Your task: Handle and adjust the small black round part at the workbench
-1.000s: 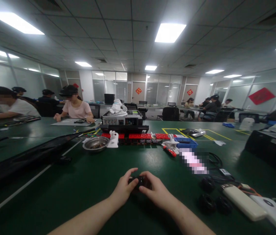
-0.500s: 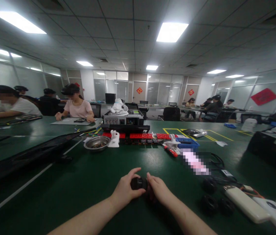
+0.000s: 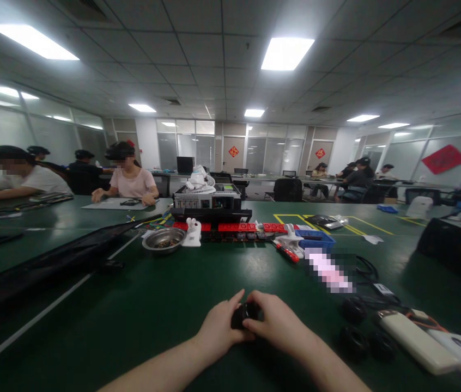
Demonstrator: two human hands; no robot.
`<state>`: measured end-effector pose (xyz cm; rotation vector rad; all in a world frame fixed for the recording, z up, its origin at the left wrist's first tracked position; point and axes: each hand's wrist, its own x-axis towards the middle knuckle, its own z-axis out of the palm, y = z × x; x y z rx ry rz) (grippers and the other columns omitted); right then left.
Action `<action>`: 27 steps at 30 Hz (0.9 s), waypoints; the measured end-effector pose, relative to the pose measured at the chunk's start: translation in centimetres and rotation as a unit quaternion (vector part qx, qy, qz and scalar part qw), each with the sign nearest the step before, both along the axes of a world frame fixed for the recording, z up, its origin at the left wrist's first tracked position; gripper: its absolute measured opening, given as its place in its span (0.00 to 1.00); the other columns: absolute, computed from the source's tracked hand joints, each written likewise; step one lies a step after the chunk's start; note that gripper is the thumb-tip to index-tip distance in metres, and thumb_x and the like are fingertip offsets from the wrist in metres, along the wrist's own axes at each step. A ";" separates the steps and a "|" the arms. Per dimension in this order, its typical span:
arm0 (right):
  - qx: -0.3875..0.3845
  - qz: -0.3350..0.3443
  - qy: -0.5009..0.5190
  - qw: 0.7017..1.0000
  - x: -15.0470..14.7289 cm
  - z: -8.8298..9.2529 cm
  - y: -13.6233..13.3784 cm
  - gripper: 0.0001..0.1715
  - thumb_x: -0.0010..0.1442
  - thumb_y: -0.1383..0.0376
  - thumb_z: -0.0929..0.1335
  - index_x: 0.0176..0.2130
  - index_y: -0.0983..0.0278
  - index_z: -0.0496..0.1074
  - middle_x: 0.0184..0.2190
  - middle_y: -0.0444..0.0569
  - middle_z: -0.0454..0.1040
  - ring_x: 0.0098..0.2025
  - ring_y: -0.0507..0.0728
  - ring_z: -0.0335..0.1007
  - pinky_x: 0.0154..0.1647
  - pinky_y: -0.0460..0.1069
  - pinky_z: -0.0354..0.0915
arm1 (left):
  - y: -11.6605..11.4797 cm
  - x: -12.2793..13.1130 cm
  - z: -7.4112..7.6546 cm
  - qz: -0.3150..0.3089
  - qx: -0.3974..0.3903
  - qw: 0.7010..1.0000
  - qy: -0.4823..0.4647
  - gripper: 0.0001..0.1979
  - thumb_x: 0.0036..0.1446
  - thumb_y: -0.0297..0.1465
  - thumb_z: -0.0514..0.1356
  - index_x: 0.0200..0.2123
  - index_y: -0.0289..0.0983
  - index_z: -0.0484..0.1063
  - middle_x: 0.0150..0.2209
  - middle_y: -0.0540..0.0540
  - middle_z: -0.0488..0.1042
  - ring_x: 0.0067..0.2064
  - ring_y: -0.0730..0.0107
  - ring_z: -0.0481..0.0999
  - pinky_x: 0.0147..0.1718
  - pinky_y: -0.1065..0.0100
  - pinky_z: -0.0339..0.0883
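A small black round part (image 3: 247, 314) sits between my two hands, low over the green table. My left hand (image 3: 220, 325) grips it from the left, thumb below and forefinger above. From the right, my right hand (image 3: 273, 318) has curled its fingers and thumb around the other end of the same part. What exactly the piece is cannot be made out, and the fingers cover much of it. Similar-looking black round parts (image 3: 353, 342) lie on the table to the right of my right hand.
Farther back stand a metal bowl (image 3: 164, 240) of small pieces, a white bracket (image 3: 192, 233), a red-handled tool (image 3: 287, 252) and a blue tray (image 3: 315, 238). A cream power bank (image 3: 418, 340) and cables lie at right. A long black bag (image 3: 50, 253) stretches along the left. A person (image 3: 130, 179) sits opposite.
Both hands have shifted a little to the right with the black part. My right hand has closed over its right end, where before it was just beside it.
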<state>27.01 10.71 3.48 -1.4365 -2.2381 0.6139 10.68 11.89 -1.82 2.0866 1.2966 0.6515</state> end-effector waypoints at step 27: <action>-0.021 0.155 0.069 0.985 -21.6 -2.0 0.3 0.24 0.42 0.59 0.69 0.40 0.63 0.65 0.38 0.48 0.65 0.40 0.56 0.62 0.40 0.48 0.60 | -15.0 -17.4 1.2 0.129 -0.109 0.971 0.171 0.31 0.44 0.49 0.52 0.52 0.48 0.54 0.57 0.49 0.49 0.58 0.53 0.46 0.54 0.48 0.38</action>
